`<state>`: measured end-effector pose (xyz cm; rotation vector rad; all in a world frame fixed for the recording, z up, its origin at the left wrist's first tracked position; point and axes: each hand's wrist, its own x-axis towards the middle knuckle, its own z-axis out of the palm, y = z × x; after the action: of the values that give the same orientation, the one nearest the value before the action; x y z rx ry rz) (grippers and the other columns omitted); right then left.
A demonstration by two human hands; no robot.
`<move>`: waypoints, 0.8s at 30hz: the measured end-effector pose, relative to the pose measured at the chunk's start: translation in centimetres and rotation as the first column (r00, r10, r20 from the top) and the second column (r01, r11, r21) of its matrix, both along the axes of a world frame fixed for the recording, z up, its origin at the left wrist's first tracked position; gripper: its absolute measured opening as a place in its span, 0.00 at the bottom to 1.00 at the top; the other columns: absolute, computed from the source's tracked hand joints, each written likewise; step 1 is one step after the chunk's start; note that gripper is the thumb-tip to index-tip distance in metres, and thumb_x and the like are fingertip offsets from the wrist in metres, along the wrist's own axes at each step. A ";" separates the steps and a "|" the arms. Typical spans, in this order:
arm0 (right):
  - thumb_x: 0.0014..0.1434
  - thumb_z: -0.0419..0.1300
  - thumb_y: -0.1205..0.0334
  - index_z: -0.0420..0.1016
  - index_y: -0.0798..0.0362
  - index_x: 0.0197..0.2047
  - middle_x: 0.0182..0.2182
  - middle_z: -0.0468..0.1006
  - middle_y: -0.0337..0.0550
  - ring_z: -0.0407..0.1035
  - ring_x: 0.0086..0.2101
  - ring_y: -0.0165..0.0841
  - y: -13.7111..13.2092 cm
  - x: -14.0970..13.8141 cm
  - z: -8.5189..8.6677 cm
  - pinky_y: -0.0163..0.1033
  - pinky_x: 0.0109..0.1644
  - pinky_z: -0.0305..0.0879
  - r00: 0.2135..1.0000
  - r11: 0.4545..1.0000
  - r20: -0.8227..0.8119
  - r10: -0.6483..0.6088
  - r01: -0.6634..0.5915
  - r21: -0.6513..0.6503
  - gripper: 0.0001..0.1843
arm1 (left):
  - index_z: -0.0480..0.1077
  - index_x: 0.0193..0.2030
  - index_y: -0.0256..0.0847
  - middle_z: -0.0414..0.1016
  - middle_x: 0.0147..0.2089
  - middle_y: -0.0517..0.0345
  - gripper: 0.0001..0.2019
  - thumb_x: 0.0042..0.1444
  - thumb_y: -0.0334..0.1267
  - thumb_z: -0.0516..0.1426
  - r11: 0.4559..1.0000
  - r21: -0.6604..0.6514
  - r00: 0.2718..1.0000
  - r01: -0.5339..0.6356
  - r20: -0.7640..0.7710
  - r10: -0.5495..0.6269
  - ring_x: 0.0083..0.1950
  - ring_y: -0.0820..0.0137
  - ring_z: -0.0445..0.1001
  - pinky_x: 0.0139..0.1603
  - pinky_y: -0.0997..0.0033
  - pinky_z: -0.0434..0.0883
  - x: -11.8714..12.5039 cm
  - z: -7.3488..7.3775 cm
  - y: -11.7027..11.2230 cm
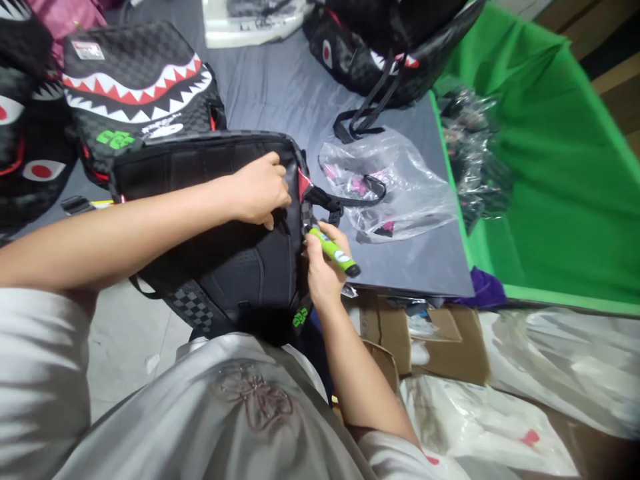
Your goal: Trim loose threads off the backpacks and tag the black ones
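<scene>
A black backpack (215, 260) leans between the table edge and my body, its padded back panel facing me. Curled over that panel near its right side, my left hand (263, 190) grips the backpack; its fingertips are partly hidden. My right hand (327, 270) is closed around a lime-green, pen-shaped tube (334, 251) with a black end. The tube's far tip is close to the checkered side of the backpack, by a dangling black strap (327, 203). Whether the tip touches the fabric I cannot tell.
A checkered backpack with shark teeth (140, 80) lies behind, more bags (40, 133) at left. Another dark bag (370, 53) is at the back. A clear plastic bag (400, 180) rests on the grey table (265, 87). A green bin (540, 180) and cardboard boxes (450, 347) stand at right.
</scene>
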<state>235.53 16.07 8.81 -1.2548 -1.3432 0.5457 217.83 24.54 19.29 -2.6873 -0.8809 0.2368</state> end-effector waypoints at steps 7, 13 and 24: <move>0.65 0.55 0.55 0.67 0.47 0.60 0.45 0.80 0.45 0.73 0.49 0.39 -4.5 0.0 3.9 0.53 0.57 0.67 0.969 0.897 0.244 0.044 -0.146 0.417 0.21 | 0.75 0.36 0.42 0.76 0.31 0.60 0.16 0.57 0.53 0.57 0.991 -0.031 0.976 -0.133 0.170 0.136 0.41 0.64 0.75 0.47 0.63 0.64 -0.6 7.4 -10.3; 0.63 0.57 0.55 0.75 0.43 0.52 0.41 0.82 0.45 0.73 0.45 0.42 -4.7 0.6 5.1 0.52 0.55 0.65 0.818 0.885 0.551 0.164 -0.369 0.285 0.15 | 0.75 0.38 0.43 0.78 0.34 0.57 0.18 0.57 0.57 0.58 0.948 -0.157 0.889 -0.277 0.332 0.315 0.36 0.65 0.76 0.36 0.68 0.66 -2.1 6.0 -14.7; 0.60 0.57 0.65 0.76 0.49 0.51 0.37 0.80 0.45 0.74 0.40 0.37 -3.1 -1.8 0.6 0.46 0.50 0.64 0.805 0.854 0.585 0.099 -0.370 0.365 0.17 | 0.54 0.70 0.42 0.63 0.66 0.41 0.40 0.52 0.45 0.64 0.972 -0.019 0.878 -0.235 0.424 0.220 0.66 0.50 0.59 0.62 0.51 0.56 -3.1 0.2 -6.1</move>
<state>233.75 12.97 9.43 -0.8583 -2.0034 -0.0040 214.73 18.45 19.53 -2.6422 -1.3159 -0.3293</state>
